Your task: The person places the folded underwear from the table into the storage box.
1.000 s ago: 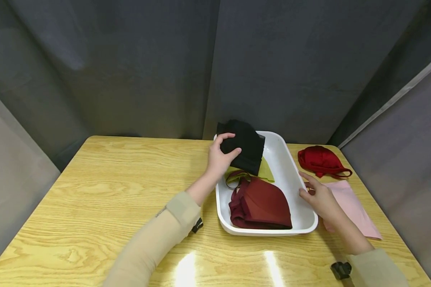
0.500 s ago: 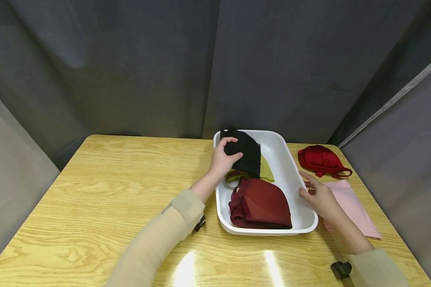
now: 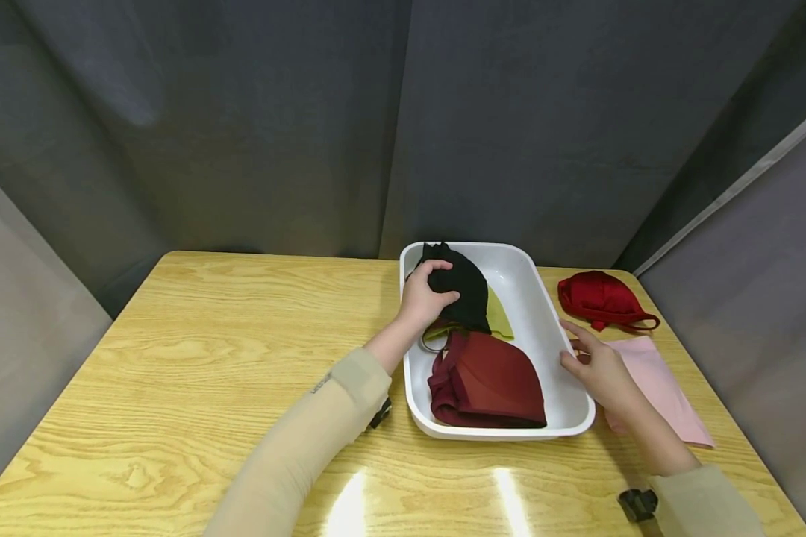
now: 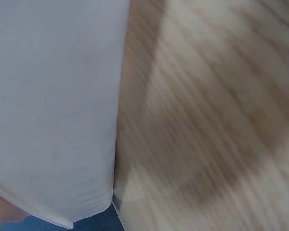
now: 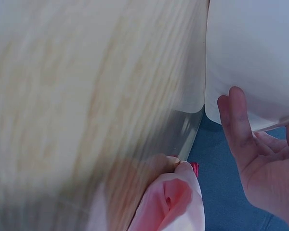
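My left hand (image 3: 425,298) is over the back left of a white plastic tub (image 3: 530,321), its thumb and fingers curled on a folded black bra (image 3: 466,291). Under the black bra a yellow-green folded bra (image 3: 500,317) partly shows. A rust and maroon folded bra (image 3: 493,380) lies in the front of the tub. At the tub's right side my right hand (image 3: 598,369) holds the rim; in the right wrist view two fingers (image 5: 238,110) of it touch the outer wall. The left wrist view shows mainly the tub's wall (image 4: 53,96), with the held bra hidden.
A red satin bra (image 3: 601,298) lies at the table's back right corner. In front of it is a pink folded cloth (image 3: 658,391), partly behind my right forearm. The wooden table (image 3: 242,358) extends to the left, with grey curtains (image 3: 275,134) around it.
My left hand has lowered the black bra into the back left of the tub and shifted slightly right. The right hand and the tub have stayed in place.
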{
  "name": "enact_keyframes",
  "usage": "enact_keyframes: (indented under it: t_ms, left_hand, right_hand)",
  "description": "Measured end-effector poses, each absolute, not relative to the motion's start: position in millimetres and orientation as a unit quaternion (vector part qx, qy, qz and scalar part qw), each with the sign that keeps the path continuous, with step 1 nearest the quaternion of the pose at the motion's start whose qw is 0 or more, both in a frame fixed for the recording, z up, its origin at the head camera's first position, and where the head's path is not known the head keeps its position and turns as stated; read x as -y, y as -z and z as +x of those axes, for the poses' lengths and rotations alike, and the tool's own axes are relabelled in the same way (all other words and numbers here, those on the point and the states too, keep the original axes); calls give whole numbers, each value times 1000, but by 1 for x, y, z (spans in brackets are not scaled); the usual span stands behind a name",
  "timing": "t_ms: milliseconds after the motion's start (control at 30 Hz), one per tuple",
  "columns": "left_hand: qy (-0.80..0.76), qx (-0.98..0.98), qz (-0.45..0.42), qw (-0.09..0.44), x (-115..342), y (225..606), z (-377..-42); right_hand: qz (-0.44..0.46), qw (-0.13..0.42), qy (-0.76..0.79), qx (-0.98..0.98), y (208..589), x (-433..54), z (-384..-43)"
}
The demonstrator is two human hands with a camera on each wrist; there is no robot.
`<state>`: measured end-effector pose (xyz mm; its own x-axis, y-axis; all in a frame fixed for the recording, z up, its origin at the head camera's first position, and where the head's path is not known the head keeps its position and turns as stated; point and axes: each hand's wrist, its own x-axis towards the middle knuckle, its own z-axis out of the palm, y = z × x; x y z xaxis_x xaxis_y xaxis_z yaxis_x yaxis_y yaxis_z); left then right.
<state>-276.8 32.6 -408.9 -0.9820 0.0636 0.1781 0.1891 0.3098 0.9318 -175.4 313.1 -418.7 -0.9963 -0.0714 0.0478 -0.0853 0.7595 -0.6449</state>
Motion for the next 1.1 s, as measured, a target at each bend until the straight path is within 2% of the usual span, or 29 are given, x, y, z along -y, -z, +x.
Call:
enact_keyframes:
  t_ms: [200,367,1100]
  left_hand:
    - [502,854,-111,76,-34,413,-278]
    - [468,874,-101,79,-36,416,-277]
    - [357,930,-65,53,-44,420,-272]
  right_hand:
    - [44,15,-337,940,418,-312,-175]
    - [44,14,-338,940,419,-312,-175]
    - [33,0,-345,938,418,-312,-175]
